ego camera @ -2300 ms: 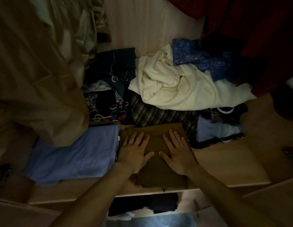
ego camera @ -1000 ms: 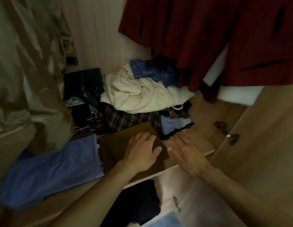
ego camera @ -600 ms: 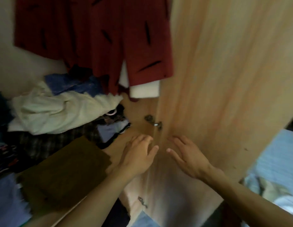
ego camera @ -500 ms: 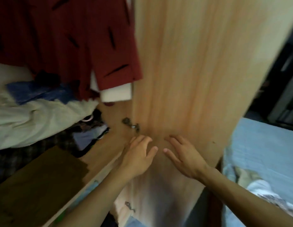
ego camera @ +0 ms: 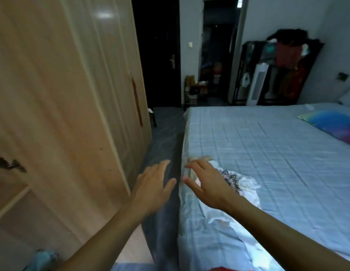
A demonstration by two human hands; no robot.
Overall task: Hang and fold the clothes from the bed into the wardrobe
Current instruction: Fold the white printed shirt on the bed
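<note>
The fingers [ego camera: 191, 165] of the right hand [ego camera: 206, 184] are held loosely spread and slightly bent, with nothing gripped between them; the thumb is stretched out to the side. They are seen over the near edge of the bed [ego camera: 268, 153], above a crumpled white garment [ego camera: 240, 184] with a dark printed pattern, though whether the fingertips touch the cloth cannot be told because of blur. The fingers of the left hand [ego camera: 152, 184] are likewise relaxed and extended, kept fairly close together with the thumb set apart, and nothing is held. This hand is seen over the dark floor [ego camera: 164, 137] in the gap between the bed and the wardrobe [ego camera: 62, 94].

Both forearms are stretched forward from the bottom of the view. The white garment is spread in folds along the near left part of the bed, on a light blue checked sheet. A colourful pillow [ego camera: 334, 122] is seen at the far right edge of the bed.

The pale wooden wardrobe doors fill the left side, with a reddish handle [ego camera: 137, 102] on a farther door. A metal hinge [ego camera: 10, 165] is seen at the far left. Beyond the bed, a dark doorway [ego camera: 158, 55] and a dark rack [ego camera: 277, 71] hung with clothes are visible against the back wall.
</note>
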